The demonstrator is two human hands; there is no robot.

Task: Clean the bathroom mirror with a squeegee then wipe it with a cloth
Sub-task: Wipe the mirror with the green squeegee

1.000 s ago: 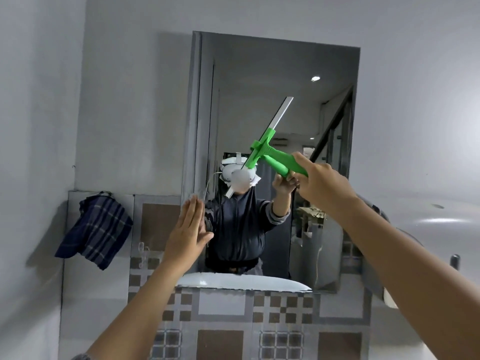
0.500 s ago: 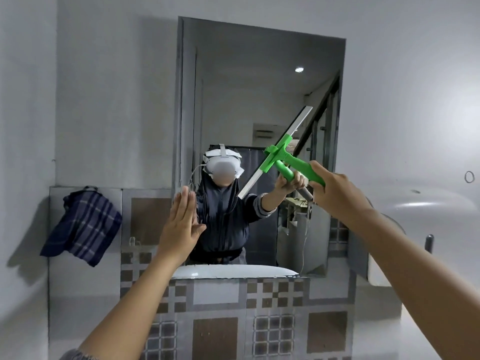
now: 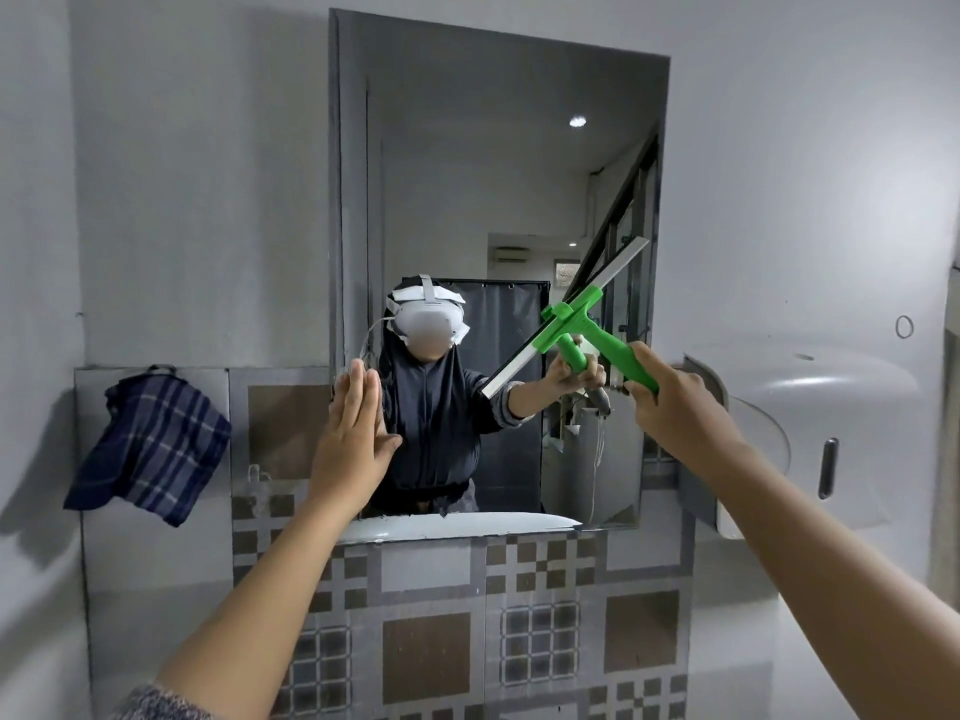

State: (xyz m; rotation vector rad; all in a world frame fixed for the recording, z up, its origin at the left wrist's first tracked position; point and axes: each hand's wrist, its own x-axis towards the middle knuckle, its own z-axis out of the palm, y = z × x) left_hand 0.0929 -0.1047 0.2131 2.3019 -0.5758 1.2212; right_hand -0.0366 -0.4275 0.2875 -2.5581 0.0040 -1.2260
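A tall rectangular mirror [image 3: 467, 163] hangs on the grey wall ahead. My right hand [image 3: 675, 402] grips the green handle of a squeegee [image 3: 618, 350]. Its long blade lies tilted against the glass in the mirror's lower right part, running from lower left to upper right. My left hand [image 3: 353, 433] is flat and open, fingers up, at the mirror's lower left edge. A dark blue plaid cloth [image 3: 150, 449] hangs from a hook on the wall to the left of the mirror.
A white wall-mounted dispenser [image 3: 810, 423] bulges out just right of the mirror, close to my right forearm. Patterned brown and grey tiles [image 3: 431, 657] cover the wall below the mirror. The mirror reflects a person in dark clothes.
The squeegee and my right hand have slid to the right and downward across the glass. My left hand stays at the mirror's lower left edge.
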